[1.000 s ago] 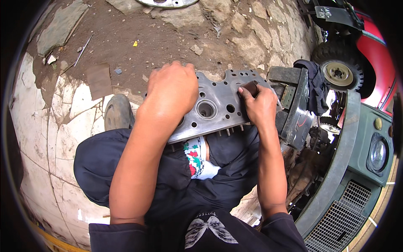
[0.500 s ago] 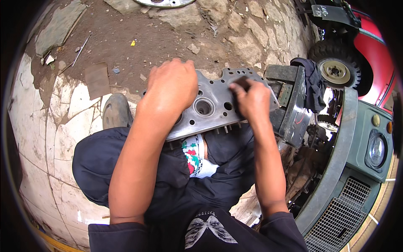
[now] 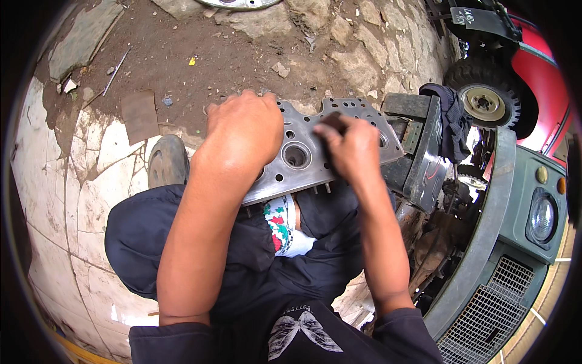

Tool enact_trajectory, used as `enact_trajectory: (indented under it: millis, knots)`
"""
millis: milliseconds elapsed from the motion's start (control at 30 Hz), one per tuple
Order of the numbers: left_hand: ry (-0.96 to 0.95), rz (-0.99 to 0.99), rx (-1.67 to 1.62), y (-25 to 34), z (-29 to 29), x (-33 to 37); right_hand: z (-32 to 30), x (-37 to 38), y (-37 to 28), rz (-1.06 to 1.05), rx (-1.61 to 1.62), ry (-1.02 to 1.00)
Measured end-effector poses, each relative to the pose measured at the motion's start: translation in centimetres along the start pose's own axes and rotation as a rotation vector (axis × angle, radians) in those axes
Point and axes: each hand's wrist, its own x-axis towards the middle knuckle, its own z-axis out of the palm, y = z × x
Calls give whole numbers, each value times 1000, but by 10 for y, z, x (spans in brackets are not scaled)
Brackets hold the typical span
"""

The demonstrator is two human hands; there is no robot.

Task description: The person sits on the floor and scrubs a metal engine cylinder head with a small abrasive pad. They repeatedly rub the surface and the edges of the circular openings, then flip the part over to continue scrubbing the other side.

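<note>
A grey metal engine cylinder head (image 3: 309,159), flat face up with round ports and bolt holes, lies across my lap. My left hand (image 3: 244,130) is closed over its left end; the fingertips are hidden behind the hand. My right hand (image 3: 353,148) pinches a small dark piece of what looks like sandpaper (image 3: 335,121) and presses it on the flat face, right of the large port. Several studs (image 3: 321,188) stick out below the near edge.
A dark metal stand (image 3: 418,145) with a black cloth (image 3: 451,118) over it is at the right. Beyond are a green vehicle front (image 3: 515,236) and a tyre (image 3: 485,100). A brown sheet (image 3: 140,115) and flat stones (image 3: 82,42) lie on the ground.
My right hand has slid a little left across the metal face with the sandpaper. My left hand has shifted slightly left and nearer, still on the cylinder head.
</note>
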Motion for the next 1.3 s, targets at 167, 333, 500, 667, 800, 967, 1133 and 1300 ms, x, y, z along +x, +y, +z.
enact_trajectory:
  millis: [167,333,500,667,800,967,1133,1300]
  knots:
    - [-39,-34,69,3,-5,-3,4,-6,-1,39,92,1]
    - [52,15,-9,-5,-4,-4,-10,7,24,165,69,-13]
    - [9,18,22,-1,-8,-3,7,-14,-9,-136,-9,33]
    - [19,46,26,1,-2,-6,-12,-2,17,116,-6,7]
    - [59,47,-7,0,-2,-3,-6,-17,-15,-106,-13,-3]
    - [90,112,4,2,7,-1,-10,-18,4,175,117,35]
    - [134,159,-64,3,6,5,-13,-12,10,156,93,24]
    - [7,101,2,4,4,6,-4,-26,-20,-74,-97,-4]
